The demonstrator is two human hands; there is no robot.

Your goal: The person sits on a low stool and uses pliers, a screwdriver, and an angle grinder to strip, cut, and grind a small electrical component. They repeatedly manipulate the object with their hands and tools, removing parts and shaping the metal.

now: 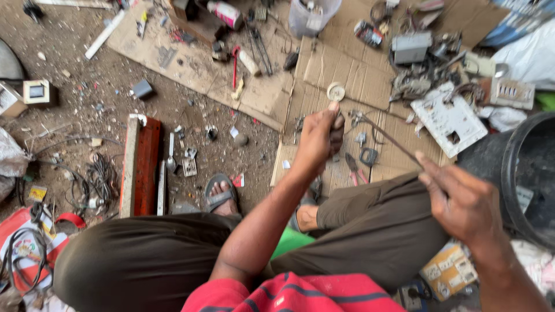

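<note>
Seated low over a dirt floor (69, 104) strewn with scrap, legs in dark olive trousers, one foot in a grey sandal (219, 193). Flattened cardboard sheets (347, 75) spread across the ground ahead, serving as the working surface.

Left hand (318, 141) closed in a fist around a small dark tool, gripping one end of a thin brown wire (388, 137). Right hand (462, 202) pinching the other end between thumb and fingers, close above the right knee. Wire stretched taut and slanting between the two hands, above the cardboard.

Just below the wire on the cardboard: red-handled pliers (352, 167) and a pair of scissors (368, 156). Near the left hand, a round white fitting (336, 91). Farther right, a white switch plate (451, 121) and a tangle of grey electrical parts (413, 49). At the right edge, a large black tub (529, 179).

On the dirt to the left: a red and pale wooden block (140, 164), loose black cables (98, 182), a small square switch box (37, 92), a white strip (105, 34). At the top, a clear plastic container (312, 17) holding bits.
</note>
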